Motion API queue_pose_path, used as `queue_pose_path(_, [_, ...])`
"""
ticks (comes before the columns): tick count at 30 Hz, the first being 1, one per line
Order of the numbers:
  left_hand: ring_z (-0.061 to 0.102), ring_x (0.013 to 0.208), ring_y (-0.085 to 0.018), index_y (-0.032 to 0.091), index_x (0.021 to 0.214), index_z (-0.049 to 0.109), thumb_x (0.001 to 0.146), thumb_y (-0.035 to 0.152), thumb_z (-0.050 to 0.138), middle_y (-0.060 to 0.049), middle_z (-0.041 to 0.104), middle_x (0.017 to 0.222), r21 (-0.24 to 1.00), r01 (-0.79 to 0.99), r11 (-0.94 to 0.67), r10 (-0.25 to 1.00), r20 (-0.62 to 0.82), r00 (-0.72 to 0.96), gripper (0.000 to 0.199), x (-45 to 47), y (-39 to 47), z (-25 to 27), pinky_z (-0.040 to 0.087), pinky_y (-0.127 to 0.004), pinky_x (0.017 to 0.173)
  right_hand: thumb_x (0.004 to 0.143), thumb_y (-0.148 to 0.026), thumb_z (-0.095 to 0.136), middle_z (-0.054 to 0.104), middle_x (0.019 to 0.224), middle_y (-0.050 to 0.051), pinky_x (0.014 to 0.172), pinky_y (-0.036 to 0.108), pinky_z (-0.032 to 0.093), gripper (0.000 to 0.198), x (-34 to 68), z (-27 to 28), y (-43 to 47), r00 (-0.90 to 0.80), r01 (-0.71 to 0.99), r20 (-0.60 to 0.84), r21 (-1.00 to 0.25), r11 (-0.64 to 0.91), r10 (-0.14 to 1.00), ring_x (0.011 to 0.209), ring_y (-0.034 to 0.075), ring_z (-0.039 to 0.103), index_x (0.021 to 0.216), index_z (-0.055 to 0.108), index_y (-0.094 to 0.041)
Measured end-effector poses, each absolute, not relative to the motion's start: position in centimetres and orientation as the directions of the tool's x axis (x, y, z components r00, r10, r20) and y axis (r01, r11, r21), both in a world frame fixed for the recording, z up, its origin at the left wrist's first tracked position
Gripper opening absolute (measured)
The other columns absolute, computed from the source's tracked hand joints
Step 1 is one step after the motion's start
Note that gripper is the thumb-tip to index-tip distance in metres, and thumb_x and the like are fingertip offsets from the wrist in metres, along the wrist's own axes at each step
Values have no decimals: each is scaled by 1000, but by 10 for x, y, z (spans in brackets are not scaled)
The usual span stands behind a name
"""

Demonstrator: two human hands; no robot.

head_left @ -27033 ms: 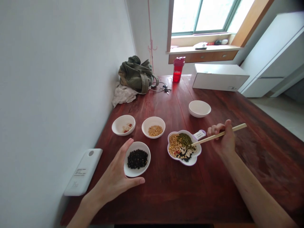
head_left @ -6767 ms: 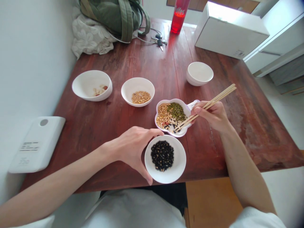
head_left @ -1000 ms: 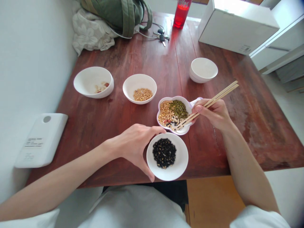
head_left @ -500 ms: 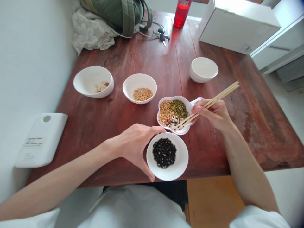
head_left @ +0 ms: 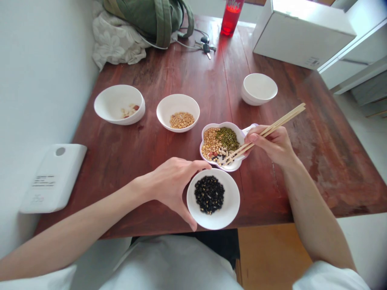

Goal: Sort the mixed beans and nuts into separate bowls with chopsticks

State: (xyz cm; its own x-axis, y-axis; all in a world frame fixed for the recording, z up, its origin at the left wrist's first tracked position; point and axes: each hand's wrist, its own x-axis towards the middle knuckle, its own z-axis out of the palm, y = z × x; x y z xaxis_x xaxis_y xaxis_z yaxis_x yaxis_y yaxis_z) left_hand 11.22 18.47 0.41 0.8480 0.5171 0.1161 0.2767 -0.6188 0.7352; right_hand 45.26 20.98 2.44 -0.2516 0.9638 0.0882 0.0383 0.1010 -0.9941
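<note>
My left hand (head_left: 175, 183) is wrapped round the left side of a white bowl (head_left: 231, 201) of black beans (head_left: 209, 194), thumb and fingers against its outside. My right hand (head_left: 270, 145) grips a pair of wooden chopsticks (head_left: 286, 117). Their tips rest among the beans in a flower-shaped plate (head_left: 234, 166) with a pale purple rim, just beyond the bowl. That plate holds soybeans (head_left: 210, 139), green mung beans (head_left: 228, 139) and a mix of black and pale pieces near the tips. Whether the tips pinch a bean I cannot tell.
Behind stand a bowl with soybeans (head_left: 163, 110), a bowl with a few nuts (head_left: 105, 102) and another white bowl (head_left: 260, 88). A power bank (head_left: 54, 179) lies left. Farther back are a green bag (head_left: 145, 20), keys (head_left: 206, 47), a red bottle (head_left: 231, 20) and a white box (head_left: 298, 38).
The chopsticks have shifted very slightly in my right hand. My left hand and the bowl of black beans stay where they were.
</note>
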Motion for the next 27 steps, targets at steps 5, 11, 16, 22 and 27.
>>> queue_pose_path(5, [84, 100, -35, 28, 144, 49, 51, 89, 92, -8, 84, 123, 737, 283, -614, 521, 109, 847, 119, 112, 184, 3, 57, -39, 95, 94, -42, 89, 81, 75, 6, 55, 27, 70, 23, 458, 25, 212, -238, 48, 114, -991, 128, 965, 60, 19, 80, 88, 87, -20])
queue_pose_path(11, [84, 102, -35, 28, 145, 50, 48, 88, 93, -8, 83, 125, 744, 289, -602, 525, 96, 846, 121, 112, 185, 3, 58, -39, 96, 91, -44, 91, 80, 77, 6, 55, 31, 72, 26, 453, 25, 210, -248, 45, 75, -995, 89, 966, 60, 21, 80, 86, 86, -19])
queue_pose_path(16, [84, 102, -37, 28, 144, 51, 45, 88, 94, -9, 84, 124, 743, 290, -603, 526, 96, 845, 124, 112, 184, 3, 59, -41, 96, 88, -47, 93, 80, 79, 7, 54, 34, 73, 30, 448, 26, 208, -242, 40, 68, -996, 80, 968, 59, 23, 80, 82, 84, -19])
queue_pose_path(22, [83, 108, -37, 28, 146, 48, 48, 86, 95, -10, 83, 127, 754, 281, -594, 526, 99, 845, 123, 111, 183, 2, 58, -41, 99, 88, -54, 91, 80, 77, 7, 54, 33, 72, 37, 449, 28, 209, -270, 55, 76, -994, 94, 960, 56, 21, 78, 81, 84, -18])
queue_pose_path(27, [84, 104, -37, 28, 144, 50, 47, 87, 94, -9, 84, 125, 746, 273, -607, 526, 120, 842, 123, 112, 184, 3, 59, -40, 95, 87, -52, 93, 80, 73, 7, 54, 33, 71, 34, 451, 29, 210, -310, 81, 69, -992, 99, 948, 54, 20, 76, 82, 85, -19])
